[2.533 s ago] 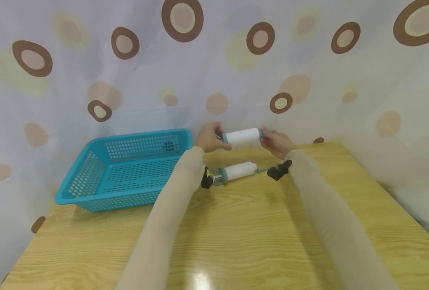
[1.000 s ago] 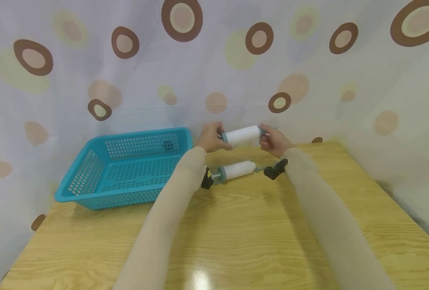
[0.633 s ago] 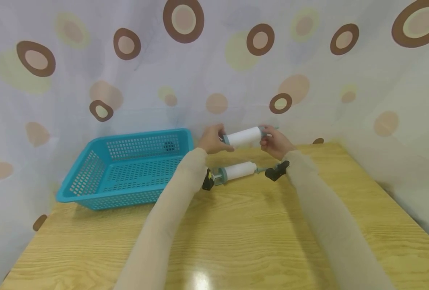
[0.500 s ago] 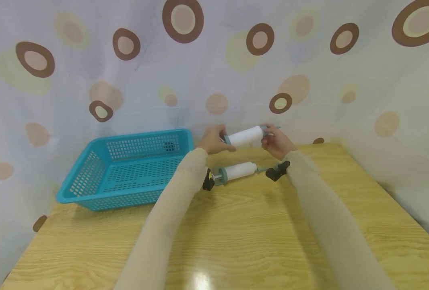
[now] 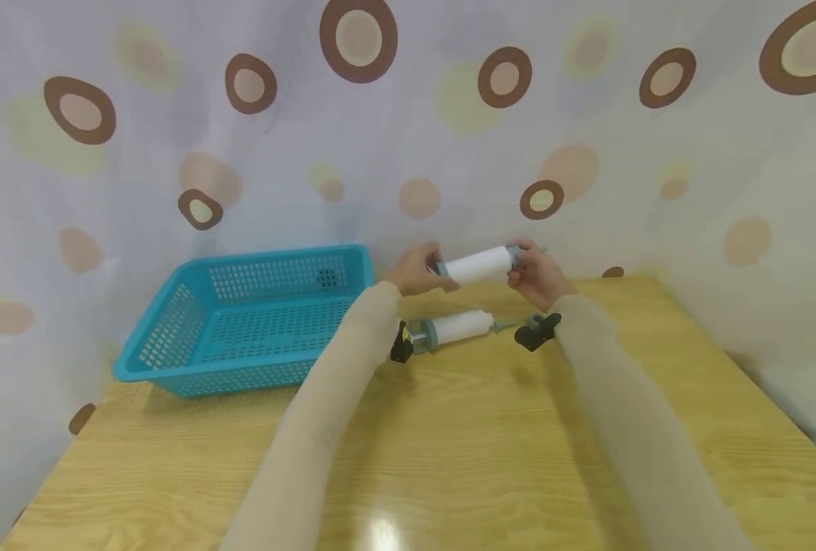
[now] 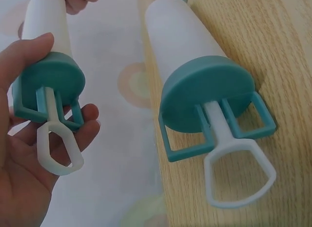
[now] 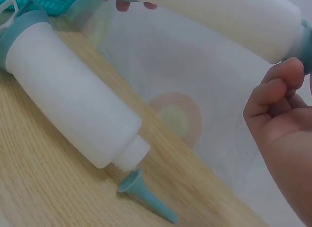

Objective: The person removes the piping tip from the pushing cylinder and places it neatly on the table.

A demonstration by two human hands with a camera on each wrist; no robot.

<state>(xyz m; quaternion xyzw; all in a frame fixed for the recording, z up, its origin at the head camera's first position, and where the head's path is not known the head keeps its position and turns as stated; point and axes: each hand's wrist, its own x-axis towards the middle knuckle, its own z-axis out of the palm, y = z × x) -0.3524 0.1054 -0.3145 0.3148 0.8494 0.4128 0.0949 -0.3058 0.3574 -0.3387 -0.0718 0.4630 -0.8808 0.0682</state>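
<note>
In the head view a pastry syringe (image 5: 478,265) with a white barrel is held in the air, its nozzle end slightly raised. My left hand (image 5: 418,269) grips its teal cap end, thumb on top and fingers underneath; the white plunger ring hangs free in the left wrist view. At the other end, my right hand (image 5: 537,277) pinches the teal collar where the nozzle joins the barrel. Below both hands, a second pastry syringe (image 5: 459,327) lies on the table. Its teal nozzle (image 7: 146,195) lies detached, just off the threaded neck.
A turquoise slotted basket (image 5: 243,375) stands at the left on the wooden table (image 5: 449,444). Behind hangs a white curtain (image 5: 380,153) with round brown patterns, close beyond the table's back edge. A black wrist camera (image 5: 539,332) sits below the right wrist.
My right fingers have shifted their hold at the nozzle end since the first frame. The held pastry syringe has moved slightly right and tilts a little more. The second one stays put.
</note>
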